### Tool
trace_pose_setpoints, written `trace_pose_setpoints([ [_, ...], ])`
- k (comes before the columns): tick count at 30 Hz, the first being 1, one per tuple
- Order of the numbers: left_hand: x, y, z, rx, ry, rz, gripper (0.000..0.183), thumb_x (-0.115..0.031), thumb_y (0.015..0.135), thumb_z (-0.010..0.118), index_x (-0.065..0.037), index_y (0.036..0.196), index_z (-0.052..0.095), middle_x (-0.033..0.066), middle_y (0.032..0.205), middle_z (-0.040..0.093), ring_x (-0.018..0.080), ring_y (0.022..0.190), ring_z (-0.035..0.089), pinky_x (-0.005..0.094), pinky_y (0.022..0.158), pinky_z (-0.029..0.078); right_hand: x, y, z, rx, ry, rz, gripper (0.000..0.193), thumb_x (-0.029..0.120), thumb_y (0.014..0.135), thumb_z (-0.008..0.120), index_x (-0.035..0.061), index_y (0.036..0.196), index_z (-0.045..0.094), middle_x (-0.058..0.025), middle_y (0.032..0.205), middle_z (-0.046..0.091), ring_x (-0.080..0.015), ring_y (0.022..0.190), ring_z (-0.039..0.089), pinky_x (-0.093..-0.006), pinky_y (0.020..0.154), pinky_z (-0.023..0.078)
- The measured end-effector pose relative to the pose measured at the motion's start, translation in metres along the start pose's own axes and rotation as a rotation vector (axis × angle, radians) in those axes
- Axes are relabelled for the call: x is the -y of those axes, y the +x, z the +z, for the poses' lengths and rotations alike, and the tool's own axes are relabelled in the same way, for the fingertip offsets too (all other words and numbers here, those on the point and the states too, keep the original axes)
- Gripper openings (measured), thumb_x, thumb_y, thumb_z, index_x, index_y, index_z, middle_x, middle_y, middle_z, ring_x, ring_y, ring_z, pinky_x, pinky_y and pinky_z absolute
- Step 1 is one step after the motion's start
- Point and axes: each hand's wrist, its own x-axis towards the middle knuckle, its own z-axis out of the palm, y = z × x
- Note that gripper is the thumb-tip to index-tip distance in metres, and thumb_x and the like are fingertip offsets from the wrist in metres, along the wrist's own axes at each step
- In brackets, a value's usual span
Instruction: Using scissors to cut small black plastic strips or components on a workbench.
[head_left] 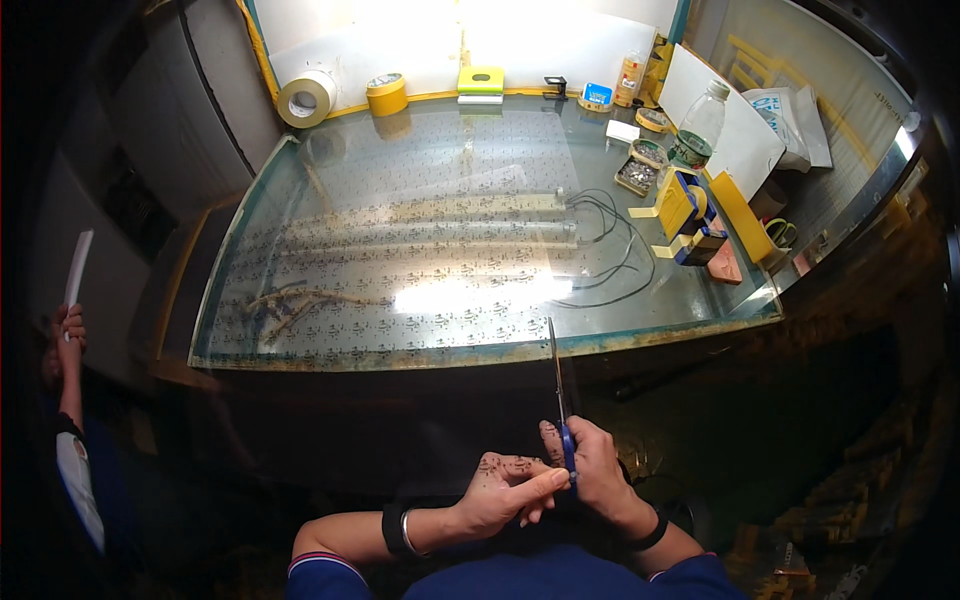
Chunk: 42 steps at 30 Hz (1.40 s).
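Observation:
My right hand is closed around the blue handles of a pair of scissors. Their long blades point away from me, the tips reaching the near edge of the glass table. Against the handles, my left hand is closed, its thumb pressed toward the fingers. Small dark marks show over fingers of both hands, much like those on the clear printed sheet on the glass. Whether these marks lie on clear film or on the skin, I cannot tell.
Tape rolls and a yellow-green box line the back. At right stand a plastic bottle, a tin of small pieces and a blue tape dispenser. Black cables curve nearby. At far left, another hand grips a white stick.

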Motion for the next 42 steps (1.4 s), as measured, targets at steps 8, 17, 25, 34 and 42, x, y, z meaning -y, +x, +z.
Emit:
trace_pose_setpoints([
  [8,0.001,0.001,0.0,0.008,0.048,0.002,0.02,-0.019,0.086,0.056,0.0,0.081,0.063,0.0026,0.061,0.057,0.0069,0.047,0.052,0.0178,0.039,0.038,0.0,-0.001,0.003,-0.032,-0.007,-0.035,0.034,0.025,0.081,0.06,-0.0013,0.063,0.047,-0.0173,0.062,0.05,-0.029,0.053,0.049,-0.0363,0.049,0.038],
  [17,-0.015,0.002,-0.011,-0.003,0.01,0.075,0.021,-0.018,0.086,0.054,0.001,0.083,0.062,0.0038,0.064,0.059,0.0069,0.046,0.052,0.0174,0.038,0.038,0.0,-0.013,-0.003,0.038,0.067,0.028,0.036,0.027,0.081,0.06,-0.0018,0.062,0.048,-0.0155,0.055,0.048,-0.0236,0.048,0.049,-0.0338,0.046,0.037],
  [25,-0.032,0.017,-0.034,-0.037,-0.11,0.06,0.022,-0.02,0.086,0.054,0.001,0.084,0.06,0.0051,0.062,0.058,0.0089,0.045,0.052,0.0171,0.038,0.039,-0.019,-0.039,-0.032,-0.029,0.525,0.232,0.025,0.022,0.085,0.055,-0.0005,0.073,0.052,-0.0047,0.056,0.053,-0.0097,0.047,0.055,-0.0215,0.041,0.045],
  [34,-0.026,-0.059,-0.065,0.076,0.394,-0.134,0.029,-0.017,0.08,0.063,0.002,0.102,0.059,0.0069,0.084,0.062,0.0084,0.067,0.058,0.0206,0.06,0.047,0.036,0.029,-0.038,-0.082,0.763,-0.116,0.029,0.032,0.085,0.054,0.0051,0.079,0.047,-0.0048,0.061,0.051,-0.0107,0.05,0.051,-0.0236,0.042,0.044],
  [42,-0.071,-0.111,-0.077,-0.497,1.367,1.017,0.03,-0.02,0.073,0.069,-0.001,0.095,0.059,0.0089,0.089,0.059,0.0213,0.08,0.059,0.0298,0.071,0.049,-0.015,0.134,-0.1,-0.373,0.504,-0.35,0.019,0.018,0.083,0.058,0.0023,0.074,0.053,-0.0045,0.062,0.055,-0.0109,0.05,0.05,-0.0227,0.046,0.042],
])
